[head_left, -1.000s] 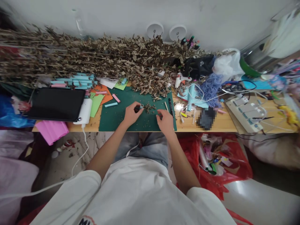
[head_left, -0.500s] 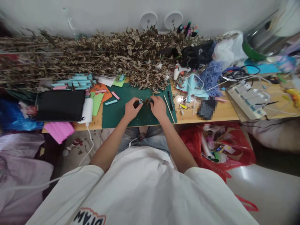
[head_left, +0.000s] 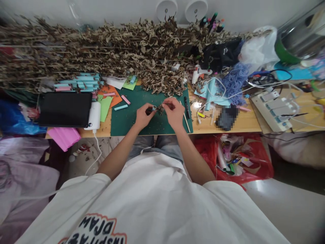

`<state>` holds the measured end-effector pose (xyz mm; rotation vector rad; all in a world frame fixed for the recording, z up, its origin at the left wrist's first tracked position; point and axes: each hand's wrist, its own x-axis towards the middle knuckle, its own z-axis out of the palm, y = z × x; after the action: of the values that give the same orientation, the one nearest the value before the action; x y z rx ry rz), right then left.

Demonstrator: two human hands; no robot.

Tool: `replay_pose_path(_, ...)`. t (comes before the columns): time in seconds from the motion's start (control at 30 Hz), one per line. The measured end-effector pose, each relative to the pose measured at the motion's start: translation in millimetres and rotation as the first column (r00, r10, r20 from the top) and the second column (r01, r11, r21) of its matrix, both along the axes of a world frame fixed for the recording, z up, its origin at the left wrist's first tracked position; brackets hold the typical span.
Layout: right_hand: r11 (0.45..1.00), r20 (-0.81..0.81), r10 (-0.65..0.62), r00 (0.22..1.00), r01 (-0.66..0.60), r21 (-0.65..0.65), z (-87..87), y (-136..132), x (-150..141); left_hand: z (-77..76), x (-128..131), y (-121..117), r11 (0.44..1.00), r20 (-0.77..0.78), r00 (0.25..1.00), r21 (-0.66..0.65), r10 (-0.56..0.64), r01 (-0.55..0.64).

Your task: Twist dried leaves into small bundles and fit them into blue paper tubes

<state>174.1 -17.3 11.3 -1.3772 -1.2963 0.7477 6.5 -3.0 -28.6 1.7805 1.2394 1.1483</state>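
Over the green cutting mat (head_left: 127, 123), my left hand (head_left: 144, 117) is closed around a small blue paper tube (head_left: 154, 107), its open end facing up and right. My right hand (head_left: 174, 112) is beside it, thumb and fingertips pinched on a bit of dried leaf. Between the hands lies a little clump of crumbled dried leaves (head_left: 160, 109). A blue paper tube (head_left: 121, 107) and a pink paper tube (head_left: 125, 99) rest on the mat to the left. Right of my right hand are a thin wooden stick (head_left: 185, 117) and a black pen (head_left: 187, 107).
Dried leafy stems (head_left: 114, 51) cover the back of the table. On the left are a black tablet (head_left: 66, 109), a white power bank (head_left: 94, 115) and stacked blue tubes (head_left: 83, 82). Rightward lie a glue gun (head_left: 200, 73), blue yarn (head_left: 235, 83) and a power strip (head_left: 271, 110).
My right hand has risen and turned, its fingertips now pinched above the leaf clump. My left hand keeps the tube, in nearly the same place. The view has shifted slightly.
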Motion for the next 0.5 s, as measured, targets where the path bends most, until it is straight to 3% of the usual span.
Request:
replay_pose_path(0.1, 0.997, 0.149, 0.077, 0.986, -0.079, 0.007, 6.4, -3, -11, -0.9, -1, 0, 1.000, 0.007, 1.000, 0.007, -0.012, 0.012)
replay_pose_path(0.27, 0.991, 0.437, 0.114, 0.892, -0.134, 0.014, -1.2, -3, -19, -1.8, -2, 2, 1.000, -0.040, 0.999, 0.022, -0.005, 0.006)
replay_pose_path(0.4, 0.983, 0.537, 0.122, 0.834, -0.177, 0.053, -2.6, -8, -15, -2.5, -2, 2, 1.000, -0.056, 0.998, 0.004, -0.007, 0.007)
replay_pose_path(0.5, 0.979, 0.530, 0.076, 0.845, -0.164, 0.120, 3.6, -13, -12, -2.5, -2, 2, 1.000, -0.040, 0.999, 0.011, -0.012, 0.012)
